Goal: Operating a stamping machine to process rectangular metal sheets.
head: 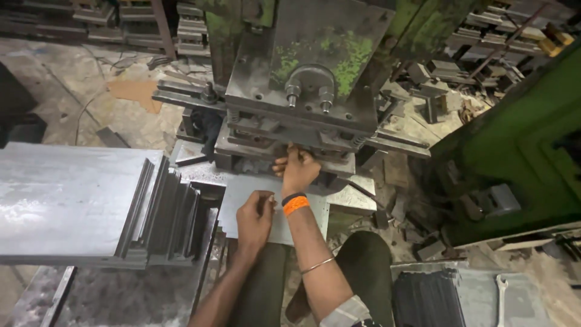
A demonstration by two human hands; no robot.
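The right hand's [298,169] fingertips go under the press [302,79] and cannot be seen; what they touch there is hidden. The left hand [254,218] covers part of the sheet [242,191], and whether its fingers pinch the sheet or only press on it cannot be told. The right forearm hides more of the sheet. The top of the press is cut off by the upper edge. The stack of plates [60,194] on the left runs past the left edge. The wrench [500,300] is cut off at the bottom edge. The scrap [423,91] behind the press is too small and dark to sort out.
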